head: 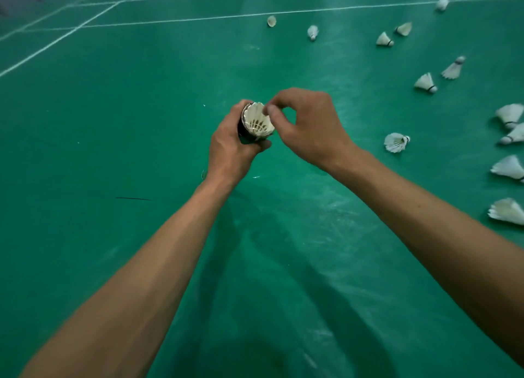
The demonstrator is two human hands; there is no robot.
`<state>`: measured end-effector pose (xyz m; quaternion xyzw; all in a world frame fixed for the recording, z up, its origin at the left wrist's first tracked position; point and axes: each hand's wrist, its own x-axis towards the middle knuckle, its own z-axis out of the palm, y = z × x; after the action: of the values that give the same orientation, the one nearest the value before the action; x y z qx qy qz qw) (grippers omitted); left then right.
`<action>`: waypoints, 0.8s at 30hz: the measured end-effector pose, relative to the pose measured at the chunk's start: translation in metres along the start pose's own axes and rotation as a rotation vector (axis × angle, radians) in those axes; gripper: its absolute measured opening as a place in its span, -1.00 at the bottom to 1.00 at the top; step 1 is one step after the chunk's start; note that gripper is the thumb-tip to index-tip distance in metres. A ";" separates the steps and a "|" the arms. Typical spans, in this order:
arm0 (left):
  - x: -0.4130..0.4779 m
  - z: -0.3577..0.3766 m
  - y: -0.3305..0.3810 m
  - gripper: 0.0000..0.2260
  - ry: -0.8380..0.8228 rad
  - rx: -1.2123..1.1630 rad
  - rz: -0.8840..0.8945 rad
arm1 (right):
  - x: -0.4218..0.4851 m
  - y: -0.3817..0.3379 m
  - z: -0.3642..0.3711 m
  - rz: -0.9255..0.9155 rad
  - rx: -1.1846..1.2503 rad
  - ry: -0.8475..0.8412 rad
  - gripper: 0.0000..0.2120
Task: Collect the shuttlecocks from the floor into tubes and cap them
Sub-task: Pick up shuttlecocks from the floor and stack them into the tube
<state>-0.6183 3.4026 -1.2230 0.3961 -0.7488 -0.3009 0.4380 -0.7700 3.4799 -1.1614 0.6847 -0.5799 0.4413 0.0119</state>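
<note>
Floor [113, 108]; L hand [229, 148] grips tube [243, 128] w/ shuttlecock [256, 119], R hand [309, 128] pinching.

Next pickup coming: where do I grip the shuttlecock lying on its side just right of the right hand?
Probably pinch the cork from above-right: the shuttlecock lies on its side, cork pointing right, feather skirt flaring left.

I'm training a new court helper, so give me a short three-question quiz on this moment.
1. True or false: the left hand grips the tube.
2. The right hand pinches: A) a cap; B) the feather rim of the shuttlecock in the tube's mouth; C) nothing.
3. Fill in: the loose shuttlecocks lie on the person's ___ side.
Key: 1 true; 2 B; 3 right.
</note>
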 end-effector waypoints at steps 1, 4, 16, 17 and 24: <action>0.000 0.003 0.002 -0.36 -0.014 -0.005 0.015 | 0.001 -0.003 -0.006 0.006 -0.031 -0.026 -0.77; -0.004 0.010 0.015 -0.41 -0.053 -0.051 0.057 | -0.002 -0.007 -0.011 0.020 -0.190 -0.342 -0.73; -0.004 0.006 0.011 -0.40 -0.082 0.097 0.149 | 0.014 -0.014 0.009 0.214 -0.174 -0.769 -0.85; -0.005 0.003 0.008 -0.39 -0.089 0.111 0.146 | 0.014 -0.014 0.014 0.218 -0.160 -0.776 -0.87; -0.003 -0.004 -0.006 -0.25 -0.068 0.123 0.073 | 0.017 -0.006 0.008 0.160 -0.088 -0.382 -0.60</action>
<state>-0.6116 3.4014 -1.2267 0.3844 -0.7941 -0.2513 0.3980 -0.7618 3.4646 -1.1531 0.7065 -0.6429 0.2773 -0.1035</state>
